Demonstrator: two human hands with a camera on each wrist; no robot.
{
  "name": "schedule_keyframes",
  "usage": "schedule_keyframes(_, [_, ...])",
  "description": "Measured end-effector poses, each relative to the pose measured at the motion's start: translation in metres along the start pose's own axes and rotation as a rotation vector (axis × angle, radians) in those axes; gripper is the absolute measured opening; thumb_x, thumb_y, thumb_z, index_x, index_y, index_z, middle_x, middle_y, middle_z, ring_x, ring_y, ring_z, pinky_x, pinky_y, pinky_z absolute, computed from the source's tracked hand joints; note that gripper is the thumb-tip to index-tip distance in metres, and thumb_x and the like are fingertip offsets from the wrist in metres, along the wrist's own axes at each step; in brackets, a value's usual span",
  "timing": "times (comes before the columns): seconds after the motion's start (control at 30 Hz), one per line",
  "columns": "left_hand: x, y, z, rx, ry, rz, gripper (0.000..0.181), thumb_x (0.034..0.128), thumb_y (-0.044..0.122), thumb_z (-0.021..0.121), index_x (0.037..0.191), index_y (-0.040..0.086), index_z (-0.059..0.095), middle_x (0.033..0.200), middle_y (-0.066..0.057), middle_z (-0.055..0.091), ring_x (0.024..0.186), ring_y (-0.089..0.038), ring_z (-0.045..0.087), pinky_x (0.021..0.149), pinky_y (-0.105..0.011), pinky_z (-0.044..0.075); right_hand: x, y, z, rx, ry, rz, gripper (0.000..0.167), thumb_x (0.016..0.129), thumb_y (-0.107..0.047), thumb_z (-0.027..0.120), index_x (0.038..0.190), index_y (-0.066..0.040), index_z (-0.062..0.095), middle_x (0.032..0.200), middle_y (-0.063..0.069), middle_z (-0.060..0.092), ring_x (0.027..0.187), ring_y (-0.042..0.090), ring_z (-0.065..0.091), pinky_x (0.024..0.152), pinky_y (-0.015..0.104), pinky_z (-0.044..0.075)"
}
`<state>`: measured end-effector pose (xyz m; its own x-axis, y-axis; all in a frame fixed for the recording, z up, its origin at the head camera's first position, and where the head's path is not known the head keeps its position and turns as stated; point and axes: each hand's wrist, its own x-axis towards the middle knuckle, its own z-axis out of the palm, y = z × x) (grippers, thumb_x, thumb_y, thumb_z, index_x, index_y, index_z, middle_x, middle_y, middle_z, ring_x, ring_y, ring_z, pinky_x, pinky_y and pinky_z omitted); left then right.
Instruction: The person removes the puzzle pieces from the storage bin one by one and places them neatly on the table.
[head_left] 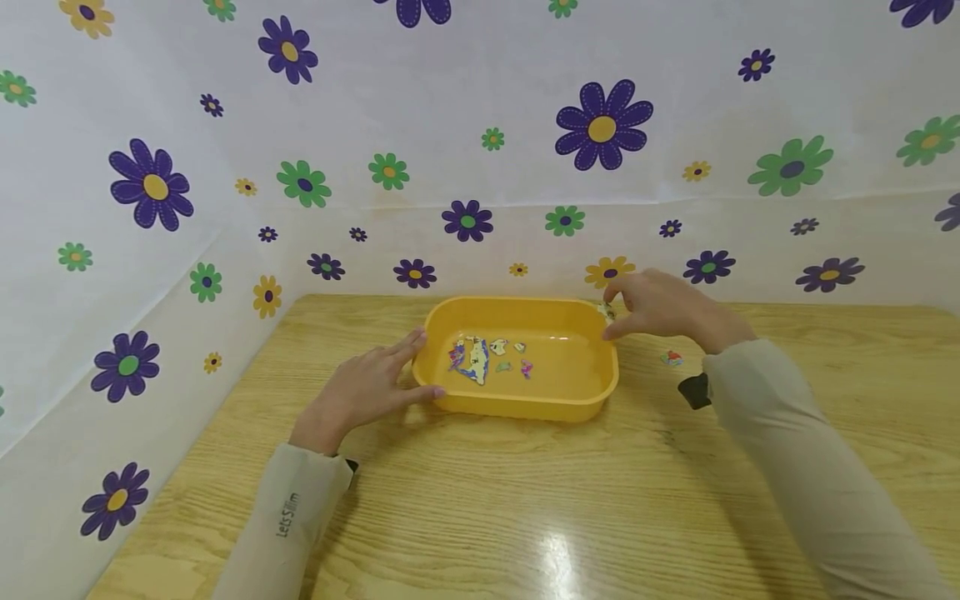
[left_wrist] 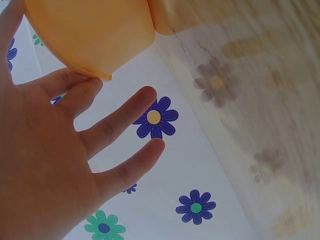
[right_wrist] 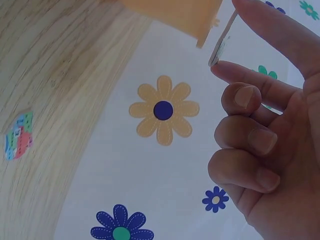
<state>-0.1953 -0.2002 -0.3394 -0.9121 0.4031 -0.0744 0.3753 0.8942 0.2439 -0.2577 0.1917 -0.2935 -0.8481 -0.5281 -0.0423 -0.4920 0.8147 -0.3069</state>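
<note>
A yellow plastic tray [head_left: 517, 407] stands on the table near the back wall. My left hand [head_left: 363, 387] holds its left end, thumb at the front rim and fingers at the left side; the ring and little fingers stretch out free in the left wrist view. My right hand [head_left: 660, 310] pinches a thin flat cutout piece [right_wrist: 219, 46] between thumb and index finger, at the tray's back right corner. Its other fingers are curled in. The piece is edge-on in the right wrist view. Inside the tray lie a larger white-and-blue cutout [head_left: 478, 361], a pink one [head_left: 527, 367] and several others.
A small red-and-green cutout [head_left: 672, 358] lies on the wooden table [head_left: 465, 500] right of the tray, near a dark object [head_left: 694, 391] by the right sleeve. White cloth with flower prints [head_left: 435, 158] covers the walls behind and at the left.
</note>
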Motion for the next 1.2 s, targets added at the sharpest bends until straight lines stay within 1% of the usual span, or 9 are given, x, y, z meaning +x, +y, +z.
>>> schedule_keyframes(0.2, [0.000,0.000,0.000,0.006,-0.002,-0.002,0.090,0.0933,0.065,0.059,0.159,0.009,0.032,0.165,-0.006,0.024,0.139,-0.044,0.043,0.106,-0.062,0.042,-0.007,0.011,0.000,0.018,0.009,0.014,0.056,0.086,-0.035,0.081,0.119,0.007,0.066,0.080,0.007,0.059,0.074,0.024,0.051,0.064,0.038,0.047])
schedule_keyframes(0.4, [-0.001,0.000,0.001,0.008,-0.001,0.002,0.090,0.0941,0.065,0.058,0.159,0.008,0.032,0.165,-0.007,0.025,0.138,-0.044,0.043,0.107,-0.062,0.041,-0.014,0.024,0.001,0.034,0.014,0.051,0.053,0.086,-0.031,0.080,0.119,0.007,0.065,0.089,0.012,0.064,0.079,0.027,0.056,0.071,0.046,0.053])
schedule_keyframes(0.53, [-0.001,0.000,0.001,0.008,0.002,0.002,0.090,0.0943,0.065,0.058,0.158,0.008,0.033,0.165,-0.007,0.025,0.138,-0.044,0.044,0.106,-0.062,0.041,-0.021,0.030,0.001,0.042,0.020,0.077,0.052,0.087,-0.029,0.080,0.119,0.008,0.065,0.089,0.013,0.064,0.080,0.028,0.056,0.071,0.047,0.054])
schedule_keyframes(0.77, [-0.001,0.000,0.001,0.012,0.003,0.003,0.089,0.0953,0.065,0.056,0.158,0.007,0.034,0.164,-0.009,0.027,0.137,-0.045,0.045,0.105,-0.062,0.043,-0.033,0.045,0.003,0.044,0.028,0.119,0.052,0.087,-0.029,0.080,0.119,0.009,0.064,0.085,0.010,0.061,0.077,0.026,0.054,0.068,0.044,0.051])
schedule_keyframes(0.93, [-0.001,0.000,0.001,0.010,0.004,0.003,0.089,0.0951,0.065,0.057,0.158,0.006,0.034,0.164,-0.009,0.026,0.137,-0.046,0.045,0.105,-0.062,0.042,-0.040,0.055,0.007,0.035,0.021,0.118,0.050,0.086,-0.027,0.080,0.117,0.009,0.064,0.084,0.008,0.060,0.075,0.024,0.053,0.065,0.038,0.048])
schedule_keyframes(1.2, [-0.002,0.001,0.000,0.005,0.004,0.002,0.090,0.0945,0.065,0.058,0.158,0.007,0.033,0.164,-0.008,0.026,0.137,-0.045,0.044,0.106,-0.063,0.042,-0.051,0.070,0.014,0.027,0.017,0.105,0.056,0.083,-0.032,0.084,0.113,0.011,0.065,0.084,0.008,0.060,0.075,0.023,0.053,0.063,0.036,0.047])
